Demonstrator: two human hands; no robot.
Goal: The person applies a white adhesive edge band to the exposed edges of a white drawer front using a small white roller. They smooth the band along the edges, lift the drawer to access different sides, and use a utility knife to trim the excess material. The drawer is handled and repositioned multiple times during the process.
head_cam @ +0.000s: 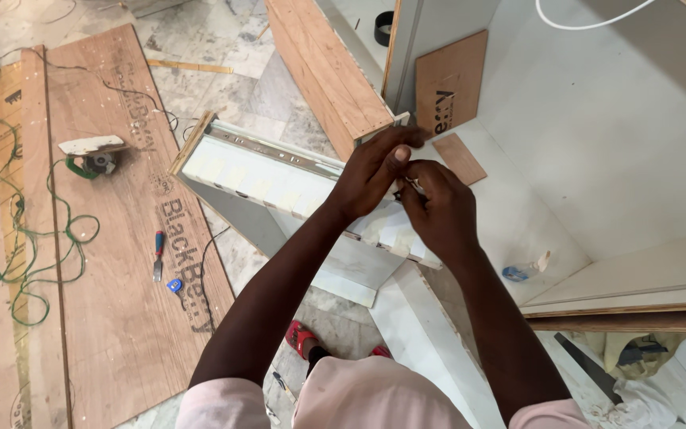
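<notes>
Hands meet over the drawer (279, 179), which lies tilted against the white worktop (597, 143). Left hand (371, 171) pinches at its top edge, steadying it. Right hand (438, 210) is clenched on a small metal piece, too small to identify.

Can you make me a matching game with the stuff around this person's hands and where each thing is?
Things:
1. Chisel
2. Spray bottle
3. Roll of tape
4. Green cord

Places:
A. At the top, inside the white cabinet
B. Looped across the plywood sheet at the far left
C. On the white panel, right of the hands
D. On the plywood sheet, beside a small blue thing

Pairs: 1-D, 2-C, 3-A, 4-B
</notes>
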